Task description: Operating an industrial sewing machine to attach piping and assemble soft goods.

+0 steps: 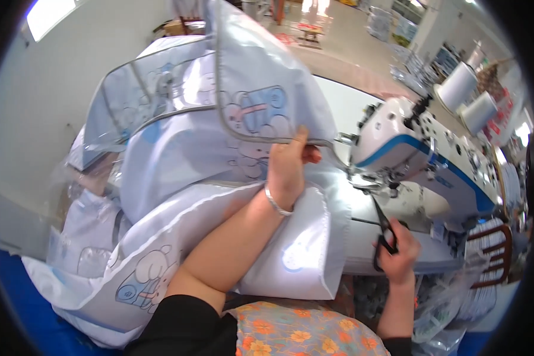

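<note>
My left hand (288, 169) is closed on the grey-bound edge of a pale blue sheet of fabric (267, 77) printed with cartoon animals, holding it up beside the sewing machine. More of the same shiny fabric spreads below and to the left, under my left forearm. In my right hand (400, 252) are black-handled scissors (382, 219), fingers wrapped round the handles. Their blades point up toward the needle area of the white and blue sewing machine (397, 139). Whether the blades touch any thread cannot be made out.
Two white thread cones (457, 87) stand behind the machine. A brown wooden chair (498, 255) is at the right, near clear plastic bags (442, 302). A white wall (35, 136) rises at the left. The white machine table (344, 101) reaches away behind the raised fabric.
</note>
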Demonstrator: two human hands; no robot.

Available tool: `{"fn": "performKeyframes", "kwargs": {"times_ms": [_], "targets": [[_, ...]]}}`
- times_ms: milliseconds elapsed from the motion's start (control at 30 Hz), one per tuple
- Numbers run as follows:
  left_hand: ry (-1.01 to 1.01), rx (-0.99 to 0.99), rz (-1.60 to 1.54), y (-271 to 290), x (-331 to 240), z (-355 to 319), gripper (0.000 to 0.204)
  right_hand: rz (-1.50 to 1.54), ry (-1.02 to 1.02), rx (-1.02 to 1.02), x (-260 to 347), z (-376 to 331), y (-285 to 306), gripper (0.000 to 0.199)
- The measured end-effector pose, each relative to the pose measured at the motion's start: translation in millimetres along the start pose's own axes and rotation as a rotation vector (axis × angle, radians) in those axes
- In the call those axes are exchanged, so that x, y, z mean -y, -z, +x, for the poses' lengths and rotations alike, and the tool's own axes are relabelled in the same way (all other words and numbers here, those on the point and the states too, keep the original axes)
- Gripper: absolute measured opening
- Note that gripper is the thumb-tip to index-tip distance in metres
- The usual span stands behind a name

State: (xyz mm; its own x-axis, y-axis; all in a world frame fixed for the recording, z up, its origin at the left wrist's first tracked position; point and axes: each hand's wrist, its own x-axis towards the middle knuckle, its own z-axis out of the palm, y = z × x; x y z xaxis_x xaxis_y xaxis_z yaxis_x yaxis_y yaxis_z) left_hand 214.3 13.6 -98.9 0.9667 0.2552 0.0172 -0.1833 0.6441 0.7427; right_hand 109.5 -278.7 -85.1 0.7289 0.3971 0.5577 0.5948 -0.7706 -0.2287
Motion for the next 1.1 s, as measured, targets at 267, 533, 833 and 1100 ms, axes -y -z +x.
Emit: {"fn": "performKeyframes", "kwargs": {"times_ms": [267, 533, 833, 1100], "targets": [[-0.029, 0.060, -0.037, 0.4, -0.5, 3.1, 0.033, -0.241, -0.701, 0.071, -64.4, -63.2, 41.0, 0.043], [-0.032, 0.044, -0.016, 0.2, -1.4, 2.3, 0.036, 0.277, -0.119, 0.517, 19.8, -27.4, 2.7, 0.048], [-0.054, 0.055, -0.016, 2.0, 0.2, 1.9, 0.032, 0.441, 0.005, 0.445, 67.5, -44.2, -24.2, 0.051], [-0.108, 0.081, 0.013, 7.2, 7.9, 4.4, 0.034, 0.337, 0.139, 0.355, 74.2, -36.2, -19.9, 0.038]]}}
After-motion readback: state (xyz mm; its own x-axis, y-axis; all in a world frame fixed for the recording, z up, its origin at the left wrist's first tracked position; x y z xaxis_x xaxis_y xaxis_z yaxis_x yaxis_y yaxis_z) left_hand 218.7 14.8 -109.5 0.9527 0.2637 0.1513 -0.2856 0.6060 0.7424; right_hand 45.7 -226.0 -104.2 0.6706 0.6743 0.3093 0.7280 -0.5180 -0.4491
